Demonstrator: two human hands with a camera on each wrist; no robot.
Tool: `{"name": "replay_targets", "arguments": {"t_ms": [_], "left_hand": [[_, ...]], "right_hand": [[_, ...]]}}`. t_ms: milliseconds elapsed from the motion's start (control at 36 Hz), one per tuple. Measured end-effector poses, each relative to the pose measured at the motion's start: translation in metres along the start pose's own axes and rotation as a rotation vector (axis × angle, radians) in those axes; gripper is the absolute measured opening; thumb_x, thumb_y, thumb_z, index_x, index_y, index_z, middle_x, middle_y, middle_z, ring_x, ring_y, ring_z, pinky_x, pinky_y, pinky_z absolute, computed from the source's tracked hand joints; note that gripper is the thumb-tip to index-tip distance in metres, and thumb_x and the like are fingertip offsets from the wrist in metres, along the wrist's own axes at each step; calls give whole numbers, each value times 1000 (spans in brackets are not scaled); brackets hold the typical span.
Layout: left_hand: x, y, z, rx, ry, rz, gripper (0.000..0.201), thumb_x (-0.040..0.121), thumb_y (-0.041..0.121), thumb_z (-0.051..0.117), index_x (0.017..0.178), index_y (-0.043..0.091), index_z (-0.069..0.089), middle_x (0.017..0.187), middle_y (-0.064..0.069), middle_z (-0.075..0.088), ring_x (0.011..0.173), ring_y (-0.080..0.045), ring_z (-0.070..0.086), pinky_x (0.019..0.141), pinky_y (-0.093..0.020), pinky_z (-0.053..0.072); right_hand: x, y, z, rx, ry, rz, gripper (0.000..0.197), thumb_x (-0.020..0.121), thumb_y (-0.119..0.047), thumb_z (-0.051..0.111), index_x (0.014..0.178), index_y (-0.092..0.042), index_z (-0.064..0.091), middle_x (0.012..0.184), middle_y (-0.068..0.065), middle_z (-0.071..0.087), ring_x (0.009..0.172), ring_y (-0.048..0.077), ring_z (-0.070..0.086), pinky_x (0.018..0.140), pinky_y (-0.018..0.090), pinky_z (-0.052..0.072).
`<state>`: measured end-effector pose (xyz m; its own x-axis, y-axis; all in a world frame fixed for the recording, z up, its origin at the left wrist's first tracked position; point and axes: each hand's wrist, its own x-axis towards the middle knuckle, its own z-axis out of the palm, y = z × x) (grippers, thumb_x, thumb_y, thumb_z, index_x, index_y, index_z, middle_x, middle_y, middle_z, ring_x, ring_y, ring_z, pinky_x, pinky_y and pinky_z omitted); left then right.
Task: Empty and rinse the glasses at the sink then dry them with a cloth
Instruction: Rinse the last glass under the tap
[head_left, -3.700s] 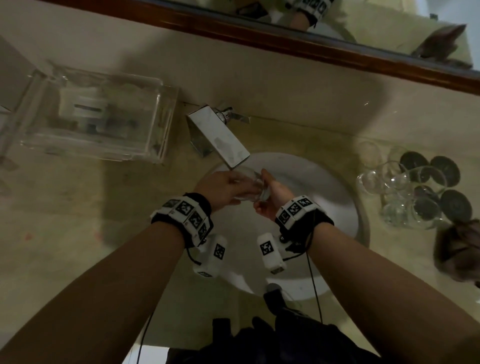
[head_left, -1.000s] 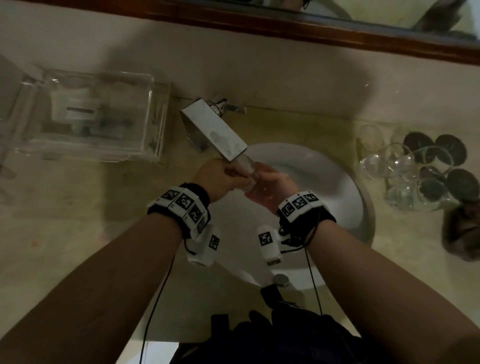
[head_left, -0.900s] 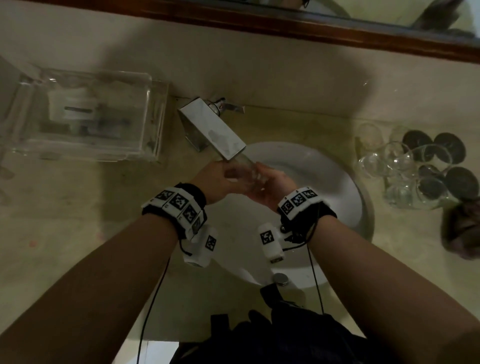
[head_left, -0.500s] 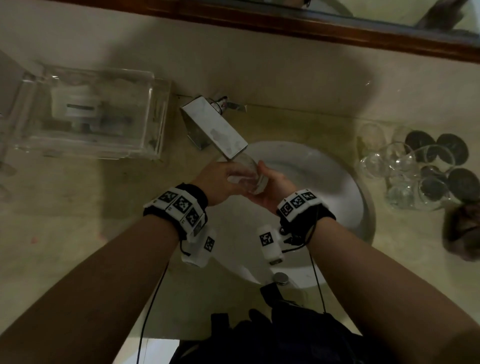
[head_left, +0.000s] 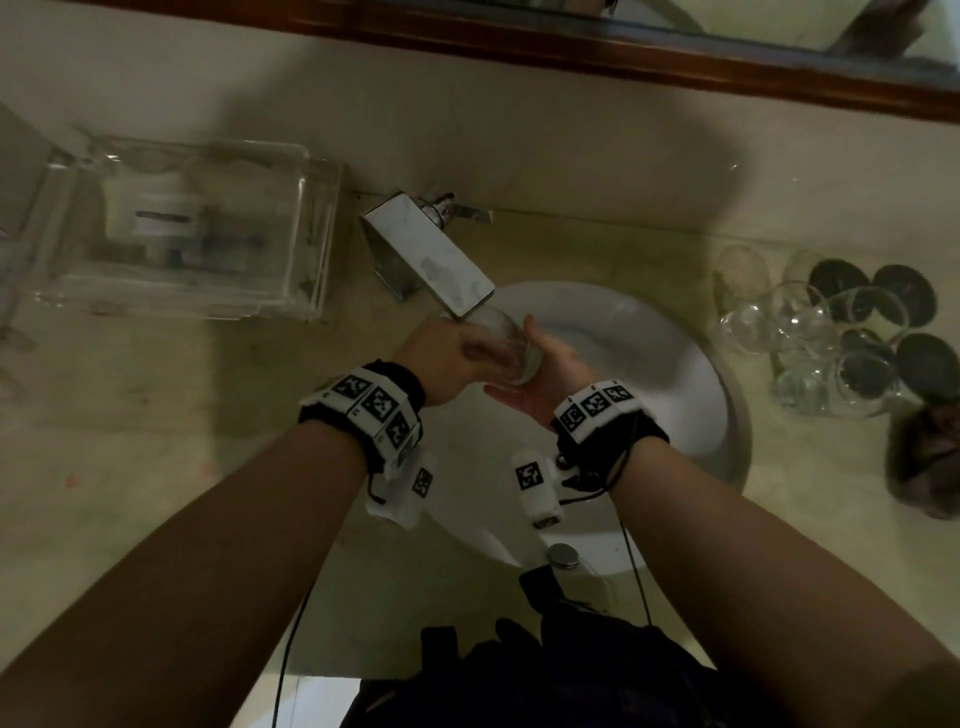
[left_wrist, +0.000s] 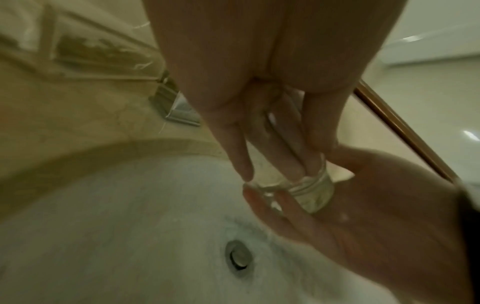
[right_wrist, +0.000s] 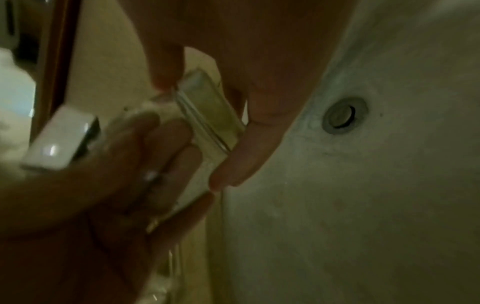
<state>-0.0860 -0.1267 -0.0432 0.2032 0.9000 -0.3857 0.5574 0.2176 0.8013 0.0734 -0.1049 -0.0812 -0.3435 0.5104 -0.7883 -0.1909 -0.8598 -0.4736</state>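
The glass (head_left: 501, 347) lies tilted under the faucet (head_left: 434, 257) spout, over the sink (head_left: 691, 364). The right hand (head_left: 545, 376) cups its base; the left hand (head_left: 441, 358) has fingers (left_wrist: 285, 148) inside. Recommended: rotate the glass while rubbing, grip firm. Other glasses (head_left: 810, 343) crowd the counter right of the faucet; a clear box (head_left: 176, 228) sits left.
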Motion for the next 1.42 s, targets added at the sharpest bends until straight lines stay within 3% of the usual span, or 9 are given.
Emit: {"name": "replay_targets", "arguments": {"t_ms": [167, 389, 528, 667, 861, 972, 1083, 1222, 1417], "left_hand": [[-3, -1, 1, -270, 124, -156, 7, 80, 19, 80, 82, 17, 73, 83, -1, 72, 84, -19, 69, 75, -29, 58], [-3, 1, -2, 51, -176, -68, 26, 93, 24, 66, 118, 20, 70, 124, -2, 64, 115, -17, 57, 104, -32, 42], [-2, -2, -2, -69, -172, -151, 26, 90, 22, 70, 116, 16, 72, 119, -4, 67, 110, -16, 62, 94, -24, 48], [-5, 4, -1, -731, 23, -381, 10, 95, 20, 61, 95, 15, 70, 101, -8, 72, 87, -15, 69, 66, -22, 54], [-10, 2, 4, -766, -10, -353, 9, 95, 10, 58, 94, 12, 66, 97, -7, 72, 81, -11, 70, 75, -22, 53], [-12, 5, 5, -776, -35, -394, 10, 92, 19, 63, 100, 19, 69, 101, -2, 74, 100, -17, 68, 93, -36, 42], [-10, 8, 2, -839, -29, -402, 10, 93, 17, 61, 99, 18, 69, 74, 6, 71, 72, -7, 67, 82, -30, 43], [-12, 8, 5, -788, -36, -423, 13, 92, 19, 65, 104, 21, 70, 115, -2, 73, 115, -18, 64, 97, -36, 39], [-6, 5, 3, -969, -24, -497, 22, 105, 27, 40, 100, 21, 61, 87, 7, 73, 94, -11, 67, 103, -43, 34]], "right_hand": [[1, 3, -2, 161, 51, -45, 40, 91, -20, 57, 127, -1, 55, 119, 18, 56, 94, 28, 62, 72, 37, 57], [2, 5, -1, -131, 221, 22, 44, 91, -57, 50, 77, -16, 62, 53, 2, 57, 36, 15, 48, 38, 16, 37], [-2, 6, 3, -28, 110, -53, 22, 94, -38, 55, 95, -17, 60, 76, 3, 57, 55, 14, 51, 47, 21, 41], [-7, 0, 3, 54, -26, -137, 27, 89, 3, 52, 103, -19, 58, 98, 5, 59, 81, 22, 58, 68, 33, 48], [-9, -7, 3, -170, 156, -26, 30, 91, -39, 61, 105, -13, 64, 88, 8, 67, 71, 24, 65, 55, 28, 54], [-7, -6, -1, -95, 80, -71, 19, 92, -17, 61, 110, -10, 61, 102, 11, 64, 85, 26, 65, 65, 36, 58], [-8, -7, -3, -7, 13, -88, 36, 91, -3, 56, 126, -13, 53, 115, 8, 60, 94, 26, 61, 71, 37, 53], [-6, -12, 6, -208, 143, 64, 55, 80, -52, 68, 114, -9, 63, 101, 12, 67, 75, 25, 68, 55, 29, 55], [-3, -16, 2, -106, -27, -85, 24, 92, -3, 53, 105, -23, 57, 106, -1, 56, 88, 19, 59, 74, 37, 50]]}}
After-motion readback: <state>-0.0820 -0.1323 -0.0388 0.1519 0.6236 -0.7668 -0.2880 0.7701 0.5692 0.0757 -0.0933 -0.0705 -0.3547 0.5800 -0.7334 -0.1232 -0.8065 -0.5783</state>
